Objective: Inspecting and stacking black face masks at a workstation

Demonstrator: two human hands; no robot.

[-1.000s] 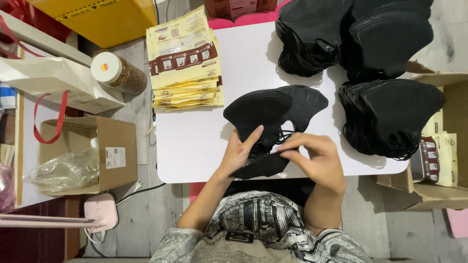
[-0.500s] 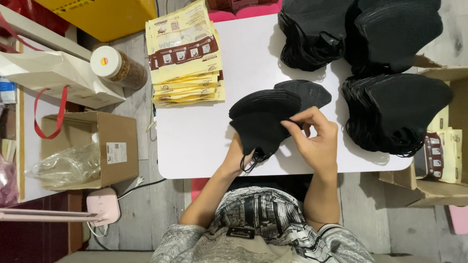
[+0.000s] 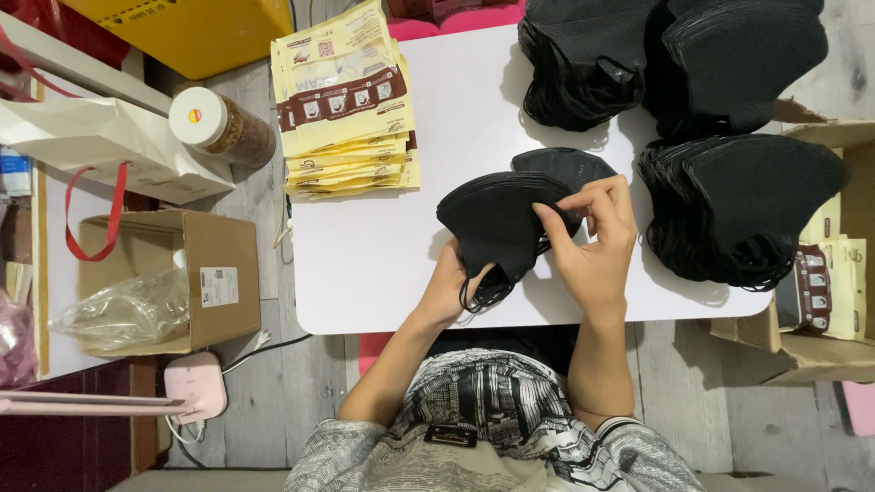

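A: Head view, looking straight down at a white table [image 3: 383, 264]. What are the hands doing?

B: Both hold a small stack of folded black face masks [image 3: 497, 223] just above the table's near edge. The left hand [image 3: 451, 287] is under the stack, fingers closed on its lower corner, where the ear loops dangle. The right hand [image 3: 597, 232] has its fingertips pinched on the stack's right edge.

A: Anything right beside them?

B: A single black mask [image 3: 561, 167] lies flat on the table, just behind the held stack and partly covered by it.

A: And the rest of the table?

B: Three big heaps of black masks: one at the far edge [image 3: 583, 59], one at the far right corner [image 3: 743, 55], and one on the right [image 3: 752, 205], near the right hand. At the far left sits a pile of flat yellow pouches with a brown band [image 3: 346, 109].

A: Any containers?

B: Yes. To the right of the table, an open cardboard box [image 3: 820, 351] holds more of the yellow pouches [image 3: 829, 273], standing on edge. To the left, on the floor, a second cardboard box [image 3: 223, 273] holds a crumpled clear plastic bag [image 3: 123, 310]; what is in the bag I cannot tell. Behind it lies a white paper bag with red handles [image 3: 100, 146], and beside that a jar with a white lid [image 3: 223, 128], filled with something brown.
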